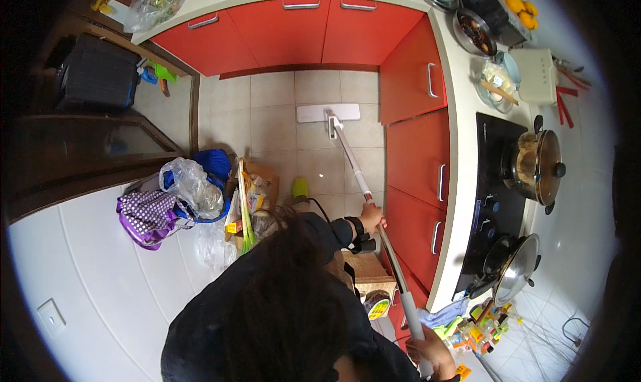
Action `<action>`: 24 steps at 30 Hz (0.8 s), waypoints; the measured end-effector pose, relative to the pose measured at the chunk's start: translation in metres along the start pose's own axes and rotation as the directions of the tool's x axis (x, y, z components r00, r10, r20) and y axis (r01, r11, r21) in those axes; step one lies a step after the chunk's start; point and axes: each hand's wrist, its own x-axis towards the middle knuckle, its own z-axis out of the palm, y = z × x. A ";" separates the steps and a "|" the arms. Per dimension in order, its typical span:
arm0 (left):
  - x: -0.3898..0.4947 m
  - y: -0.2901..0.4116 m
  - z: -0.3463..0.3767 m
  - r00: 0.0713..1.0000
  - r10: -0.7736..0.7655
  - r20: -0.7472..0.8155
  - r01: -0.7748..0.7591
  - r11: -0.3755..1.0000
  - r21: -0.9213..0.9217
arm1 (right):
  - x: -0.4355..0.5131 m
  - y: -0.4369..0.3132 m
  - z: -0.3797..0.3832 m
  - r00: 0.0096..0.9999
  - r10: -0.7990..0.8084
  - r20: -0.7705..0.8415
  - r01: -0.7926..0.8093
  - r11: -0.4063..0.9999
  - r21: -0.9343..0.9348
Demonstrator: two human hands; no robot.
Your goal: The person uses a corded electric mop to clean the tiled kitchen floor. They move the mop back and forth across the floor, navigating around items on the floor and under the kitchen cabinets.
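A flat mop's white rectangular head [310, 113] lies on the beige tiled floor [273, 131]. Its pole [353, 161] slants from the head down to the lower right. Partway along the pole, my left hand [372, 216] is wrapped around it, with a black band at the wrist. Near the picture's bottom edge my right hand [431, 353] grips the grey handle sleeve [413, 317] at the upper end. A small white scrap [321, 175] lies on the tiles left of the pole. One green slipper [299, 187] shows by my body; the other foot is hidden.
Red cabinets [415, 156] with protruding handles border the floor ahead and right. Cardboard boxes [368, 272] stand near my legs. Bags [200, 186] and leeks [246, 221] crowd the left. Lidded pots [538, 166] sit on the black cooktop [493, 181]. A dark bin-like box [97, 71] is at far left.
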 end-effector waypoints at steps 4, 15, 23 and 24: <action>-0.006 0.036 0.000 0.993 0.078 -0.084 -0.080 0.996 -0.026 | 0.002 -0.025 0.003 0.999 -0.037 -0.031 0.036 0.999 -0.038; 0.073 0.117 -0.128 0.985 0.150 -0.089 -0.165 0.967 -0.196 | 0.054 -0.136 0.022 0.964 -0.265 0.032 0.210 0.678 -0.705; 0.128 0.035 -0.070 0.829 0.380 0.411 -0.323 0.924 -0.203 | 0.007 -0.138 -0.002 0.846 -0.531 -0.038 0.133 0.281 -0.951; 0.123 0.027 -0.049 0.834 0.349 0.427 -0.196 0.911 -0.362 | -0.006 -0.136 -0.007 0.847 -0.530 -0.055 0.137 0.317 -0.939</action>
